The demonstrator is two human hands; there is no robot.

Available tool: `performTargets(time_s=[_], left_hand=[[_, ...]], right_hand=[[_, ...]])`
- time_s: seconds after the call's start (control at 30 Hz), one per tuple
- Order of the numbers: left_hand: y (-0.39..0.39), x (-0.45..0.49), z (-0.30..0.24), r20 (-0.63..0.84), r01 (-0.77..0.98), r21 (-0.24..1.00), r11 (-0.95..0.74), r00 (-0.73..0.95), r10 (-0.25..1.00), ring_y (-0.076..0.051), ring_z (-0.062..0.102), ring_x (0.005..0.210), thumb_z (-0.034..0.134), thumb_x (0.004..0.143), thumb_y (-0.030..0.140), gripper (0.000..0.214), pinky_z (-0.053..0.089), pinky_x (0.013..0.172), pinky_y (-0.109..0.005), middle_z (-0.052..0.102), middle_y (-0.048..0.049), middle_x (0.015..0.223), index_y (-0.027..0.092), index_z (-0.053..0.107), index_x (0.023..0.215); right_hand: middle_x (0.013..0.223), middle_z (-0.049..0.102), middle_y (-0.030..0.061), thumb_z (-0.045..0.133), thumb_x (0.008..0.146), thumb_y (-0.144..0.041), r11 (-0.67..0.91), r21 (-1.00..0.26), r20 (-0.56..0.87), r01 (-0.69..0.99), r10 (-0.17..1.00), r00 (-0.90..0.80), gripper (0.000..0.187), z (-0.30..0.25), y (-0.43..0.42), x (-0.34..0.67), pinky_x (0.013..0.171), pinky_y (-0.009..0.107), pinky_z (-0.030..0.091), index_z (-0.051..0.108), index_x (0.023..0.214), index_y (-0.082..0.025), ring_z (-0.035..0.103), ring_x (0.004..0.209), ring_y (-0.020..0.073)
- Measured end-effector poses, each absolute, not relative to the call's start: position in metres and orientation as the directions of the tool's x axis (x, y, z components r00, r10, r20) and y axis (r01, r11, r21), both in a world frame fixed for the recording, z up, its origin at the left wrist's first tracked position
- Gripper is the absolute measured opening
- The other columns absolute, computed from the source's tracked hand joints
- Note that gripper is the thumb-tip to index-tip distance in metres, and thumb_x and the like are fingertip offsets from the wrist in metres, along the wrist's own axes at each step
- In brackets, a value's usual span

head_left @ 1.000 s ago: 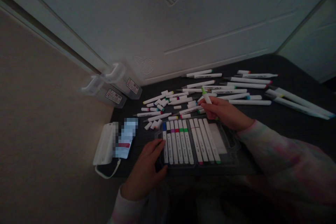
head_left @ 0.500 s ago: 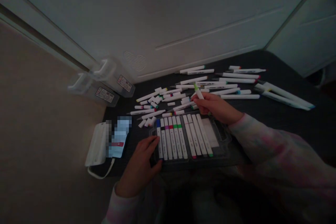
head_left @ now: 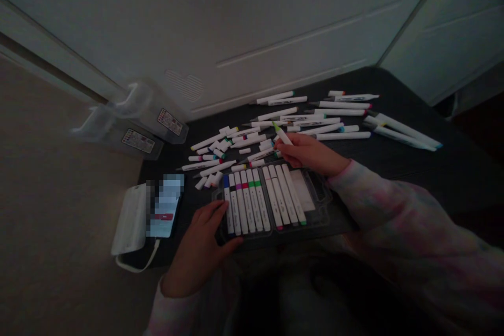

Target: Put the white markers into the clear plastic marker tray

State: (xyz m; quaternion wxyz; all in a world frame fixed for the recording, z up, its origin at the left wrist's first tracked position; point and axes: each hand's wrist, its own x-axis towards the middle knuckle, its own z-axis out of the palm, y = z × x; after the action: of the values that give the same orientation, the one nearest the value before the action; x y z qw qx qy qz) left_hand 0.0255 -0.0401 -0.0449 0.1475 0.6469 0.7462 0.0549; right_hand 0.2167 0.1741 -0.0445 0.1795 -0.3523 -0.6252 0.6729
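Note:
In the head view, my right hand (head_left: 305, 152) pinches a white marker (head_left: 284, 135) with a bare light-green tip pointing up and to the far left. It hovers above the far edge of a clear plastic marker case (head_left: 321, 205). Lying side by side in that case are several white markers (head_left: 252, 205), those in the left section showing coloured bands or caps. At the case's left end, my left hand (head_left: 200, 244) grips the edge, fingers near the blue-capped marker (head_left: 228, 205) and thumb by the front corner.
Uncapped white markers (head_left: 342, 136) and loose caps (head_left: 212, 179) are scattered over the dark table (head_left: 409, 184). On the left lie a phone (head_left: 167, 210) and a white cabled device (head_left: 129, 220). Two clear containers (head_left: 142, 139) stand behind them, against a white panelled surface (head_left: 275, 21).
The whole view has shifted, so everything appears farther left. My right hand still holds the green-tipped marker over the case's far side, and my left hand remains at its left end.

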Motion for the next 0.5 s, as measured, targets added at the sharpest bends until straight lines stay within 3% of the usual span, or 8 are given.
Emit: performTargets(time_s=[0.1, 0.17, 0.3, 0.5], left_hand=[[-0.038, 0.026, -0.044, -0.155, 0.944, 0.281, 0.172, -0.132, 0.979, -0.029, 0.046, 0.11, 0.06, 0.066, 0.047, 0.062, 0.04, 0.093, -0.045, 0.051, -0.0126, 0.119, 0.015, 0.05, 0.118], [-0.036, 0.028, -0.042, -0.152, 0.941, 0.286, 0.182, -0.143, 0.978, -0.028, 0.047, 0.109, 0.055, 0.07, 0.051, 0.058, 0.041, 0.093, -0.044, 0.053, -0.0123, 0.117, 0.014, 0.052, 0.116], [-0.034, 0.03, -0.038, -0.086, 0.945, 0.293, 0.148, -0.129, 0.988, -0.025, 0.05, 0.104, 0.045, 0.077, 0.05, 0.05, 0.043, 0.09, -0.042, 0.056, -0.0115, 0.11, 0.014, 0.056, 0.109], [-0.024, 0.044, -0.037, 0.163, 0.96, 0.268, 0.076, -0.123, 0.979, -0.022, 0.051, 0.102, 0.041, 0.084, 0.037, 0.035, 0.045, 0.088, -0.04, 0.056, -0.0102, 0.108, 0.015, 0.053, 0.109]], right_hand=[[0.049, 0.046, -0.0035, 0.046, 0.082, -0.028, 0.006, -0.95, -0.248, 0.312, 0.593, -0.766, 0.021, -0.041, 0.175, 0.224, 0.041, 0.02, 0.028, 0.05, 0.066, -0.016, 0.039, 0.04, 0.0057], [0.052, 0.05, -0.0017, 0.044, 0.083, -0.031, 0.004, -0.959, -0.226, 0.282, 0.586, -0.778, 0.025, -0.04, 0.175, 0.227, 0.044, 0.02, 0.031, 0.054, 0.067, -0.015, 0.042, 0.045, 0.0068], [0.059, 0.051, -0.0006, 0.049, 0.08, -0.033, -0.156, -0.988, -0.128, 0.02, 0.724, -0.678, 0.024, -0.039, 0.177, 0.228, 0.047, 0.021, 0.033, 0.056, 0.067, -0.015, 0.045, 0.051, 0.0078], [0.048, 0.032, -0.0067, 0.046, 0.081, -0.037, -0.303, -0.874, -0.094, -0.379, 0.872, -0.481, 0.026, -0.035, 0.194, 0.233, 0.039, 0.021, 0.022, 0.044, 0.063, -0.018, 0.027, 0.038, 0.0052]])
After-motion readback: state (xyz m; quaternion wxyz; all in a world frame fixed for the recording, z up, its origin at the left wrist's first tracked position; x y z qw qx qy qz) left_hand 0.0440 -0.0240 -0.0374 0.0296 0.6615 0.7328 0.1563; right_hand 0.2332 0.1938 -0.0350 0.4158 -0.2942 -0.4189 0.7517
